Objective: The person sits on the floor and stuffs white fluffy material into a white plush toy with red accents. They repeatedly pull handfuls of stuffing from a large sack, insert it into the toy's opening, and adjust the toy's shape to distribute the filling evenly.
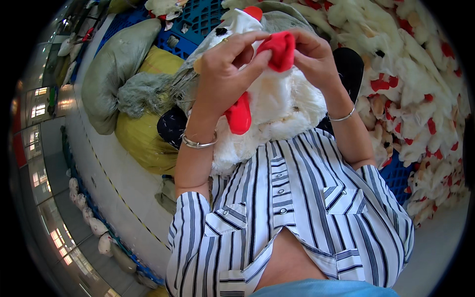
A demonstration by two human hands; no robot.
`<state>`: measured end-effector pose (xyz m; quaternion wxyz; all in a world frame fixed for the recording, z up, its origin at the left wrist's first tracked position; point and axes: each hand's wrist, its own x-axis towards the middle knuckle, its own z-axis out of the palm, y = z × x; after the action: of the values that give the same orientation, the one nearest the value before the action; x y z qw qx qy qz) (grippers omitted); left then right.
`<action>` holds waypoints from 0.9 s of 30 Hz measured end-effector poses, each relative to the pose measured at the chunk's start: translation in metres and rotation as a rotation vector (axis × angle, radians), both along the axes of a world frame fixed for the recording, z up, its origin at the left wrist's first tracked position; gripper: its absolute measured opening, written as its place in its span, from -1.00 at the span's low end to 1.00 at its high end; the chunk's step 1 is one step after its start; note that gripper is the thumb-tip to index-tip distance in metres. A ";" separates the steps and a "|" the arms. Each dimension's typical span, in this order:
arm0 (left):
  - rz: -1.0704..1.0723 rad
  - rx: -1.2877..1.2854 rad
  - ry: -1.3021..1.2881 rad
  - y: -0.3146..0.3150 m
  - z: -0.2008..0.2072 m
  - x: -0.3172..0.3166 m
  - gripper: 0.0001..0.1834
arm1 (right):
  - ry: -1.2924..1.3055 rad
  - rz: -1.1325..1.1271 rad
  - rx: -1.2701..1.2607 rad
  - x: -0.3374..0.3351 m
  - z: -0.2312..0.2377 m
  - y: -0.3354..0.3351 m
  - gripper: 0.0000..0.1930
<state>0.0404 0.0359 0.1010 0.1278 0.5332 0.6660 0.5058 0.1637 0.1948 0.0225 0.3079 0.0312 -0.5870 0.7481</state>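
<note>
My left hand [230, 62] and my right hand [315, 57] meet in front of my chest, pinching a small red cloth piece [281, 55] between fingers and thumbs. It looks folded or pouch-like and is part of, or lies right against, a white furry plush toy skin [274, 111] spread over my lap. A second red cloth flap [240, 118] hangs from the plush below my left wrist. Beyond my fingers, a white plush head [243, 22] with a black eye patch and a red top shows partly.
Stuffed grey-green sacks [116, 74] and a yellow sack [158, 133] lie at my left. A large heap of white plush skins with red parts [410, 94] fills the right side. Blue plastic pallets [198, 20] show at the far side. A black-and-yellow line [123, 198] crosses the floor.
</note>
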 end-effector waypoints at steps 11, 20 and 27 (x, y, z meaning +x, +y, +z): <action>0.313 0.118 -0.149 -0.006 -0.018 -0.014 -0.85 | 0.055 -0.239 0.186 -0.026 0.034 -0.021 -0.82; 0.311 0.249 -0.296 -0.009 -0.019 -0.020 -0.83 | -0.096 -0.170 0.197 -0.029 0.039 -0.007 -0.86; 0.228 0.106 -0.364 -0.010 -0.022 -0.018 -0.84 | -0.033 -0.069 0.110 -0.035 0.030 -0.002 -0.81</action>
<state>0.0228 0.0264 0.0793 0.1597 0.3604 0.6604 0.6391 0.1290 0.1928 0.0527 0.3219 0.0156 -0.6330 0.7039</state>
